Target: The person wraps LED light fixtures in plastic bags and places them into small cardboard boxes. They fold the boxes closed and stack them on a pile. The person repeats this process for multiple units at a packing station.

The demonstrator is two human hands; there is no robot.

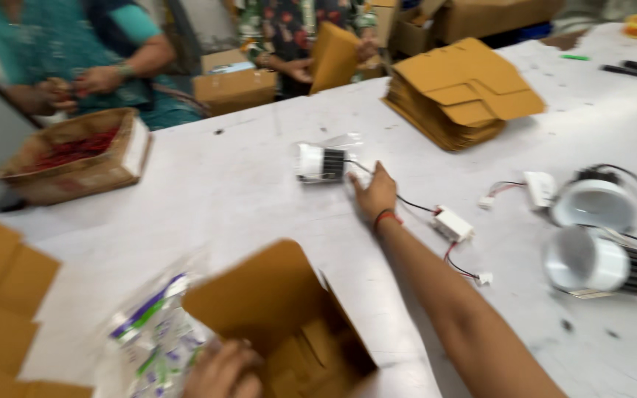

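Right hand [374,193] reaching, fingers loosely spread, touching bagged white round lamp [321,162] on white table [245,191], left hand [223,372] gripping open brown cardboard box [274,309]

Small white lamp [320,163] with black finned back, in clear bag, on its side on white table, touching right hand's fingertips; open brown carton [282,324] near edge, left hand at its flap.

The light is bright and even, and the white counter [245,191] shines pale. Shadows are soft and small. The whole picture is blurry from moving. The people at the top and the bag [152,335] look smeared most.
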